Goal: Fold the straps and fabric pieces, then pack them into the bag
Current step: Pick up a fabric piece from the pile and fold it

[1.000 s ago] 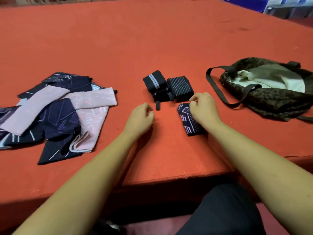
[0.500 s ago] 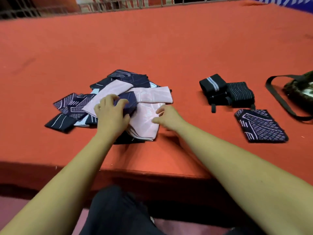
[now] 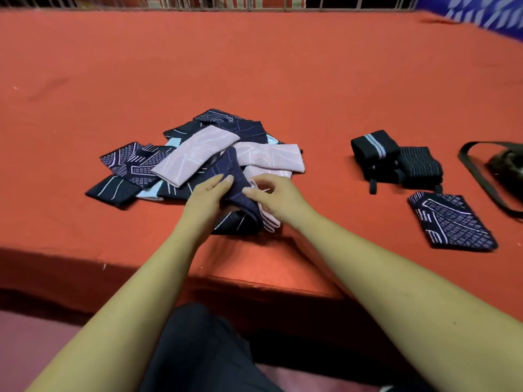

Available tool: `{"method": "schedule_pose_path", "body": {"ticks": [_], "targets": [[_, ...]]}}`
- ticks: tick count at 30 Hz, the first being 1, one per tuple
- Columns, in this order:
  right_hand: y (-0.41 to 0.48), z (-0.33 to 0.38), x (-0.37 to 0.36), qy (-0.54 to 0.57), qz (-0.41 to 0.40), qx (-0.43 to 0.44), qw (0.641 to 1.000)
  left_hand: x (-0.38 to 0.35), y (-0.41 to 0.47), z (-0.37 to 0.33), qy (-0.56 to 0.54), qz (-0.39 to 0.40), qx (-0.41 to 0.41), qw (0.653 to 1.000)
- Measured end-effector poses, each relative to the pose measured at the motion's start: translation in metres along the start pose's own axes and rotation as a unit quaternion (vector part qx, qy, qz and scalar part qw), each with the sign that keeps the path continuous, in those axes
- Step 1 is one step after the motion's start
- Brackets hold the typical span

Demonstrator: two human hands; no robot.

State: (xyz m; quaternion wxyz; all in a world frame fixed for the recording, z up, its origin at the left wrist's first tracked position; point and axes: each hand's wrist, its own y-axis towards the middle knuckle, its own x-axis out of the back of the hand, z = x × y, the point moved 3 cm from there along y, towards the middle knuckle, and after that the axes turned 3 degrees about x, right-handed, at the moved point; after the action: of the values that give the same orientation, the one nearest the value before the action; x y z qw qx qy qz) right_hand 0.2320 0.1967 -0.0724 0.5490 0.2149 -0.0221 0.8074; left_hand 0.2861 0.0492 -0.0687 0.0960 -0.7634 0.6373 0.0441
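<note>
One counter [image 3: 254, 66]. One bag [image 3: 506, 168], cut off by the frame edge. Two rolled straps: a striped strap [image 3: 373, 147] and a ribbed strap [image 3: 421, 165]. One folded piece [image 3: 450, 220] lies apart. One heap holds three pink pieces [image 3: 195, 157]. Its navy pieces [image 3: 133, 162] overlap too much for a sure count, perhaps six. Two hands, left hand [image 3: 206, 199] and right hand [image 3: 280, 199], grip one navy piece [image 3: 237, 182].

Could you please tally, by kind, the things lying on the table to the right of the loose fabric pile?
Rolled black straps: 2
Folded navy patterned piece: 1
Bag, partly out of frame: 1
Total: 4
</note>
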Motion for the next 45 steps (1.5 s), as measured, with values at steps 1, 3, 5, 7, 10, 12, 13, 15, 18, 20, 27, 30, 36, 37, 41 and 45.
{"method": "schedule_pose_path", "body": {"ticks": [1, 3, 5, 7, 10, 12, 13, 15, 18, 20, 27, 30, 36, 37, 41, 45], "targets": [[-0.002, 0.007, 0.006, 0.015, -0.008, 0.007, 1.000, -0.005, 0.000, -0.005, -0.024, -0.003, -0.012, 1.000], [-0.009, 0.023, 0.020, 0.039, -0.015, 0.017, 0.999, -0.019, 0.000, -0.019, -0.077, -0.013, -0.024, 0.997], [-0.018, 0.036, 0.030, 0.055, 0.009, 0.019, 0.998, -0.030, 0.002, -0.030, -0.118, -0.007, -0.023, 0.993], [-0.026, 0.039, 0.039, 0.055, 0.027, 0.019, 0.998, -0.044, 0.000, -0.038, -0.113, 0.015, -0.015, 0.993], [-0.036, 0.042, 0.058, 0.024, -0.047, 0.053, 0.997, -0.065, -0.005, -0.042, -0.070, 0.034, -0.010, 0.997], [-0.043, 0.044, 0.077, -0.014, -0.130, 0.067, 0.989, -0.075, -0.010, -0.040, -0.007, 0.026, -0.008, 1.000], [-0.047, 0.043, 0.085, -0.013, -0.154, 0.059, 0.986, -0.076, -0.009, -0.034, 0.032, 0.014, -0.007, 0.999], [-0.055, 0.040, 0.098, 0.040, -0.167, 0.026, 0.985, -0.078, -0.005, -0.013, 0.086, -0.010, 0.005, 0.996], [-0.068, 0.042, 0.111, 0.220, -0.157, -0.046, 0.962, -0.091, -0.010, 0.020, 0.097, 0.015, 0.070, 0.993], [-0.078, 0.048, 0.120, 0.320, -0.149, -0.068, 0.933, -0.110, -0.018, 0.035, 0.049, 0.037, 0.102, 0.993], [-0.107, 0.038, 0.163, 0.520, -0.165, -0.094, 0.833, -0.148, -0.038, 0.059, -0.179, 0.140, 0.268, 0.936], [-0.122, 0.021, 0.172, 0.549, -0.159, -0.113, 0.813, -0.159, -0.045, 0.072, -0.191, 0.171, 0.324, 0.911], [-0.122, 0.015, 0.177, 0.546, -0.127, -0.121, 0.819, -0.162, -0.033, 0.081, -0.213, 0.097, 0.300, 0.925], [-0.121, 0.013, 0.180, 0.531, -0.137, -0.123, 0.827, -0.157, -0.027, 0.078, -0.228, 0.056, 0.264, 0.935], [-0.123, -0.033, 0.196, 0.351, -0.255, -0.210, 0.876, -0.121, -0.015, 0.067, -0.147, -0.033, 0.125, 0.981], [-0.137, -0.089, 0.193, -0.012, -0.224, -0.290, 0.930, -0.101, -0.018, 0.071, 0.114, -0.009, 0.023, 0.993]]}}
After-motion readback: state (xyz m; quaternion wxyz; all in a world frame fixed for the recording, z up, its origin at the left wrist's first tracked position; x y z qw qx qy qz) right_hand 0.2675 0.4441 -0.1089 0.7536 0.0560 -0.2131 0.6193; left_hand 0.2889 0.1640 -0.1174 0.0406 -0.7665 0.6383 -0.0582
